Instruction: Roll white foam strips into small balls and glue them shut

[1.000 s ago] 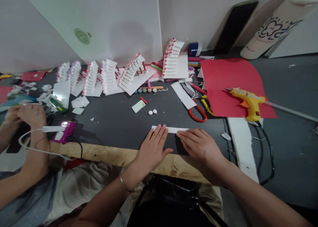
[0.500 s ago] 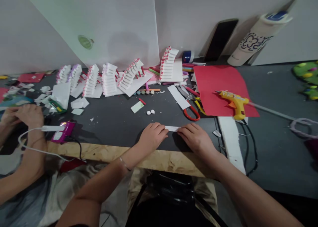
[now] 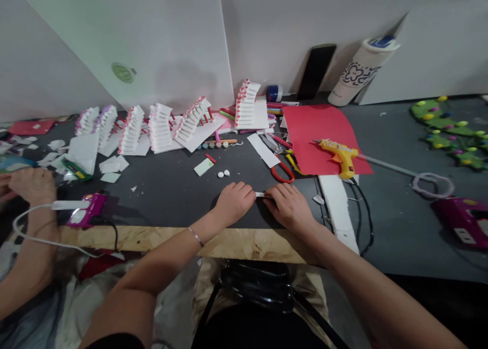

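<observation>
My left hand (image 3: 233, 202) and my right hand (image 3: 290, 205) rest close together on the dark table near its wooden front edge (image 3: 236, 242). Both have their fingers curled down and pinch a narrow white paper strip (image 3: 261, 194). Only a short piece of the strip shows between them. Two small white beads (image 3: 223, 174) lie just beyond my left hand. Red-handled scissors (image 3: 281, 172) lie just past my right hand.
A yellow glue gun (image 3: 340, 154) lies on a red sheet (image 3: 316, 130). Several white stepped paper models (image 3: 160, 126) line the back. Another person's hands (image 3: 28, 185) work at the far left beside a pink device (image 3: 84, 210). A white foam strip (image 3: 337, 206) and black cable run on the right.
My hands have gone from lying flat on the strip to curled and closer together, covering most of it. The view has pulled back and shifted right.
</observation>
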